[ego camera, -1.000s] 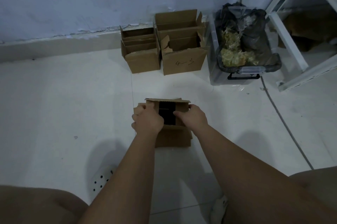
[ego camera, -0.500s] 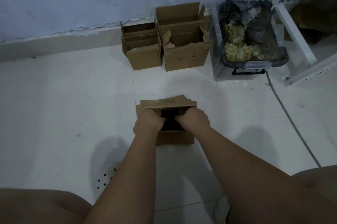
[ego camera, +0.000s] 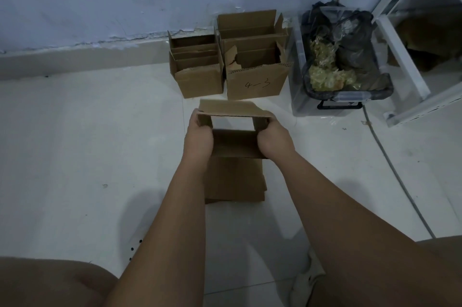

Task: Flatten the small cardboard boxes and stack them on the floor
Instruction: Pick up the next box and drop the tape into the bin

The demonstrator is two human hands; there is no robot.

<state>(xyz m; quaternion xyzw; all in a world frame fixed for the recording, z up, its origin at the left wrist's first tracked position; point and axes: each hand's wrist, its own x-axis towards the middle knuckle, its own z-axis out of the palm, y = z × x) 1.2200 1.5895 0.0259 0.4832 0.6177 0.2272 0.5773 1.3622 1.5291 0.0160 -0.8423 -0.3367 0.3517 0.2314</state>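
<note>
Both hands hold the same small brown cardboard box point(ego camera: 235, 131): the left hand point(ego camera: 198, 136) has its grip clenched on the left wall, the right hand point(ego camera: 273, 140) on the right wall, so the box hangs open as a tube just above the pale tiled floor point(ego camera: 87, 144), which shows through it. Directly below and nearer lies a stack of flattened brown cardboard point(ego camera: 235, 179), resting on the floor.

Judging from this, the risk is a skewed collapse: if one hand pushes harder, the tube may crease off its folds, tear at a corner, or land crooked and nudge the stack askew.

Farther off, against the blue wall, stand unflattened open cardboard boxes point(ego camera: 197, 67); the front right one point(ego camera: 257, 82) is hand-marked "4-3". Beside them sits a clear plastic bin point(ego camera: 340, 104) with a black bag inside.
</note>
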